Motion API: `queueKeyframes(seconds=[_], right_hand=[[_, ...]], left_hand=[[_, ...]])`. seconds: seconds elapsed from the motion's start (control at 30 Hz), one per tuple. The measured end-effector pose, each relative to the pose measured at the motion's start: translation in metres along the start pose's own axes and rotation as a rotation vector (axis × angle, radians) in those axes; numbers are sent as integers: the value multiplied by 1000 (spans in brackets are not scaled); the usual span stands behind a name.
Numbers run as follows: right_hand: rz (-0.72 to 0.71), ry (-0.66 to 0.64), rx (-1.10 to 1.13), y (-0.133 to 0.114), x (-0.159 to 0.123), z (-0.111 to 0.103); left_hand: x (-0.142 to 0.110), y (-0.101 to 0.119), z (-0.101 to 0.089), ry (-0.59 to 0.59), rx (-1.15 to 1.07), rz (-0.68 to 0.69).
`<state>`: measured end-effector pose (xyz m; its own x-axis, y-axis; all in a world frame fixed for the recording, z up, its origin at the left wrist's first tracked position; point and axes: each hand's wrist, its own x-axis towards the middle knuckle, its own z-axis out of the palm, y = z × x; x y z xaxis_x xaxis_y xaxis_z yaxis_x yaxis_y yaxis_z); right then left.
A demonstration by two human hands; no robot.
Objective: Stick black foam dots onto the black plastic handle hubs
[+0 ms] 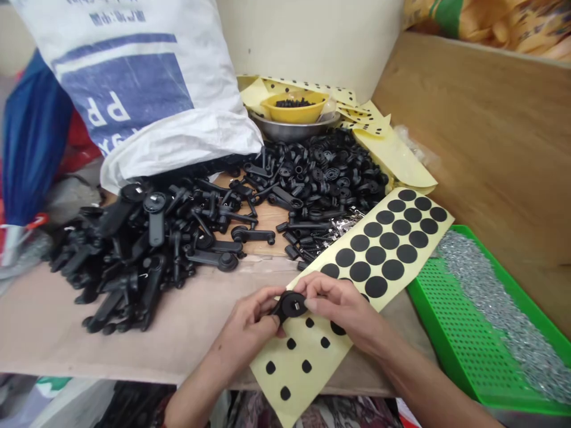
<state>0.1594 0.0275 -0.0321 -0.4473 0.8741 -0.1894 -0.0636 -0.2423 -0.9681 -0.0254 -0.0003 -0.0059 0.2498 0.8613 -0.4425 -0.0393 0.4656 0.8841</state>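
Note:
Both hands meet over the near edge of the table. My left hand point(252, 321) and my right hand point(341, 306) pinch a small round black plastic part point(292, 305) between their fingertips. Under them lies a yellow backing sheet point(392, 238) with rows of round black stickers; its near part has only small black dots left. A heap of black plastic handles point(147, 249) spreads across the table to the left, and a pile of round black parts point(330, 172) lies behind the sheet.
A white and blue woven sack point(143, 89) lies open at the back left. A yellow bowl point(295, 108) sits in a metal basin beside used yellow sheets. A green perforated tray point(450, 321) of small metal pieces stands at the right, below a wooden side panel point(482, 131).

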Motion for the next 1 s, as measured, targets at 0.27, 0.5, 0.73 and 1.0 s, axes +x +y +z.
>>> queueKeyframes(seconds=[0.27, 0.5, 0.73, 1.0], right_hand=[[-10, 0, -46, -2, -1, 0], [-31, -11, -62, -2, -1, 0], [-45, -15, -58, -1, 1, 0], [-20, 4, -110, -2, -1, 1]], left_hand=[[0, -1, -1, -8, 29, 5], [-1, -5, -1, 20, 46, -2], [2, -8, -2, 30, 13, -22], [0, -12, 0, 58, 64, 9]])
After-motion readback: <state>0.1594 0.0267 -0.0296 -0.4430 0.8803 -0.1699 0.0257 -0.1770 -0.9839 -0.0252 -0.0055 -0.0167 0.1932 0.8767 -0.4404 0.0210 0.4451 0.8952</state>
